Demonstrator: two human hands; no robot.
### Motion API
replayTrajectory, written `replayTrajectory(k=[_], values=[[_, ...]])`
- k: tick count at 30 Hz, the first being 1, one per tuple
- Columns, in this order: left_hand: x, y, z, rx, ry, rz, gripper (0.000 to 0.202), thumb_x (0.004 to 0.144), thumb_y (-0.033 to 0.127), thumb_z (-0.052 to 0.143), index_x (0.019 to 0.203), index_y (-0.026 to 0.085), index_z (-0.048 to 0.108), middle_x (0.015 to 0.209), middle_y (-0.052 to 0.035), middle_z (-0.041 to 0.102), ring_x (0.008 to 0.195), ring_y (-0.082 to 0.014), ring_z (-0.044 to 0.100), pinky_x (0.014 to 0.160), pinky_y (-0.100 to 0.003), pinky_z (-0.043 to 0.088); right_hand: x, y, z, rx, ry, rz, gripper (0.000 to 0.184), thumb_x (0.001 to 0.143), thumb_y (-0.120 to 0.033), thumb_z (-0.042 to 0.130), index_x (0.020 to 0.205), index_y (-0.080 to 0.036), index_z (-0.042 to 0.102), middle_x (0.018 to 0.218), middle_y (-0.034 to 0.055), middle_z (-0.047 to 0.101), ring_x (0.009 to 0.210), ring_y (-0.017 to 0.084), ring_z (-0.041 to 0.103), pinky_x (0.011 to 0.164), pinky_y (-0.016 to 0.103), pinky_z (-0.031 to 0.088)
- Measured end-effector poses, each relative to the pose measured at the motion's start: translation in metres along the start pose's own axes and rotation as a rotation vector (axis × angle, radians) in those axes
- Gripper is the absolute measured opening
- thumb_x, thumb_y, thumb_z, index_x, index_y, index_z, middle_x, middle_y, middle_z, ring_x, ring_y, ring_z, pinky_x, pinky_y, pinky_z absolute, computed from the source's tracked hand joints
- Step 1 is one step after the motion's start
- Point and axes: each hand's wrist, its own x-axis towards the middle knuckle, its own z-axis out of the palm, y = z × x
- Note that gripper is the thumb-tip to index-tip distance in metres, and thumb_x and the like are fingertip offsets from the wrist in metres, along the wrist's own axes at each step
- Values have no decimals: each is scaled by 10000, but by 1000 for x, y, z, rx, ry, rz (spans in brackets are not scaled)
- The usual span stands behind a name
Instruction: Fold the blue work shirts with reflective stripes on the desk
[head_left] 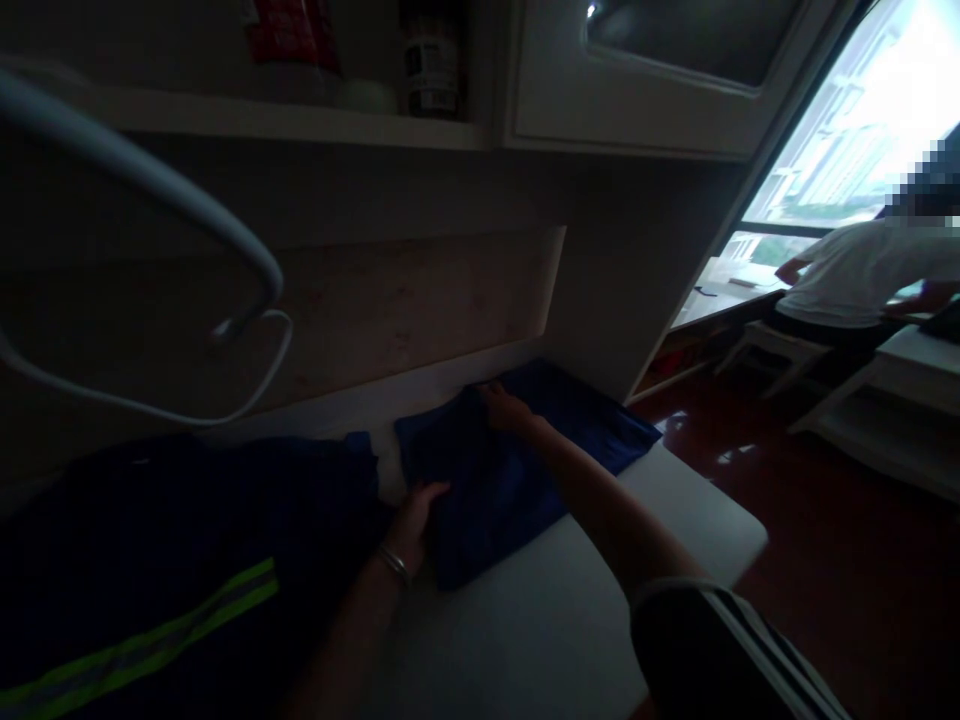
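A folded dark blue garment (495, 500) lies across the white tabletop (525, 640); in the dim light its exact kind is unclear. At its left edge is my left hand (414, 522), a metal bangle on the wrist, with one digit over the cloth and the other fingers mostly hidden; it appears to grip that edge. My right hand (506, 408) reaches to the far side and has its fingers closed on the cloth near the back edge. To the left, a darker navy garment (202, 510) with a yellow-green reflective stripe is spread out.
A pale curved lamp arm (157, 185) and its cable hang at the left. Overhead runs a shelf (300, 118) with a red packet and a jar, beside a cabinet door (630, 100). By the window at the right, a person in a white top (847, 270) sits on a stool.
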Motion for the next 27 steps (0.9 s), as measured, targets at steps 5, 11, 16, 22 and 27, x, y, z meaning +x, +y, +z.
replayTrajectory(k=[5, 11, 16, 22, 27], values=[[3, -11, 0, 102, -15, 102, 470, 676, 172, 683, 1141, 247, 688, 1306, -35, 654, 1287, -234, 531, 1119, -385, 371, 8, -24, 8, -54, -122, -115, 758, 769, -56, 582, 1458, -322, 409, 1496, 77, 433, 1152, 259, 609, 909, 347, 514], [-11, -4, 3, 68, -125, 65, 491, 681, 294, 727, 1163, 208, 693, 1228, -77, 695, 1207, -281, 590, 1093, -436, 385, -42, -17, -22, -148, -11, -66, 468, 854, -107, 512, 1302, -235, 547, 1374, 128, 511, 1114, 272, 607, 908, 409, 504], [-38, 2, 8, 374, -307, 146, 329, 691, 270, 627, 988, 215, 757, 1038, -39, 750, 1054, -260, 645, 1004, -384, 430, -127, 17, -70, -259, 201, -76, 413, 767, -118, 595, 1169, -195, 650, 1488, 115, 424, 1449, 331, 205, 1175, 552, 150], [-97, 8, 15, 845, -629, 279, 341, 777, 211, 498, 992, 269, 757, 1037, 8, 746, 1011, -219, 642, 915, -304, 444, -259, 45, -91, -137, 57, 3, 341, 726, -125, 545, 976, -276, 721, 1115, 62, 701, 1186, 273, 561, 1144, 555, 228], [-139, 4, 15, 1152, -925, 365, 363, 822, 188, 445, 869, 310, 784, 925, -6, 753, 855, -197, 662, 781, -285, 448, -365, 52, -86, 162, -23, 212, 286, 738, -284, 650, 1012, -299, 734, 875, 52, 735, 776, 193, 667, 754, 301, 520]])
